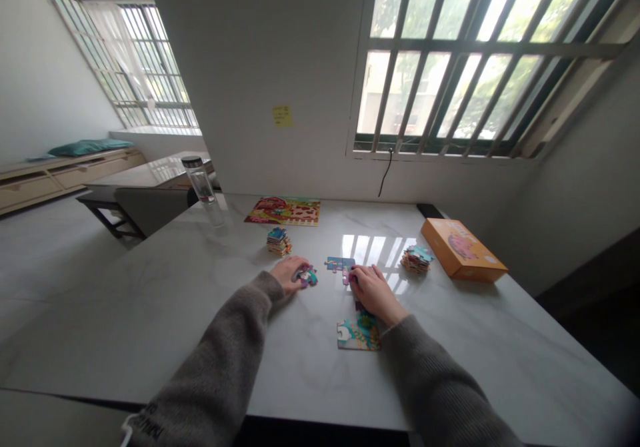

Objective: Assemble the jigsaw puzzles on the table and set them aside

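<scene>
My left hand (291, 275) rests on the white marbled table, its fingers closed round a few colourful puzzle pieces (309, 275). To the right, my right hand (374, 289) pinches a small purple puzzle piece (346, 275) at the lower edge of some joined blue pieces (340, 262). Part of the puzzle is hidden under the right hand and wrist. Below that hand lies a joined section with teal, orange and white patterns (357, 335), partly covered by the wrist.
Puzzle stacks stand at left (279, 241) and right (417, 259). Behind are a picture sheet (285, 211) and a glass bottle (199, 180). An orange box (463, 249) lies at the right, with a dark object (429, 211) behind it.
</scene>
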`<action>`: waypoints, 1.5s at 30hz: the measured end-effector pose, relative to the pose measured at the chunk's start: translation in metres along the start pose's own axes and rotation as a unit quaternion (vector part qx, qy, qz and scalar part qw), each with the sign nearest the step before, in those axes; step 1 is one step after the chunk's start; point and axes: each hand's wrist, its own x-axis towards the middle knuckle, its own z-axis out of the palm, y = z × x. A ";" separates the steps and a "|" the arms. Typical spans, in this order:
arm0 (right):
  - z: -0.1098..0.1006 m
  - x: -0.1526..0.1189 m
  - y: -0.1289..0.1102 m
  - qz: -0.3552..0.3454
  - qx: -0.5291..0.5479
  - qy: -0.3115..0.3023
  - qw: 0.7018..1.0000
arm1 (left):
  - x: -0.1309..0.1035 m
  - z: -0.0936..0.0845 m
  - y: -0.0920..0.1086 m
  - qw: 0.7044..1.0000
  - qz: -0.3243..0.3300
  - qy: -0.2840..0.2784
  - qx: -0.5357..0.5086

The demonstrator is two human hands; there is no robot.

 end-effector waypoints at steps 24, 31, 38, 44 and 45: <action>-0.002 0.000 -0.002 -0.011 0.028 0.021 0.999 | -0.004 0.003 0.044 0.988 0.044 0.141 -0.037; -0.018 0.005 -0.034 0.032 0.336 0.070 0.939 | -0.006 0.017 0.076 0.980 0.102 0.168 -0.037; -0.015 0.005 -0.049 0.025 0.520 -0.009 0.854 | -0.006 0.016 0.086 0.958 0.185 0.213 -0.053; -0.009 0.004 -0.051 0.042 0.560 -0.020 0.827 | -0.007 0.014 0.080 0.950 0.140 0.277 -0.033; -0.008 0.003 -0.051 0.045 0.560 -0.016 0.827 | -0.007 0.014 0.080 0.953 0.133 0.271 -0.029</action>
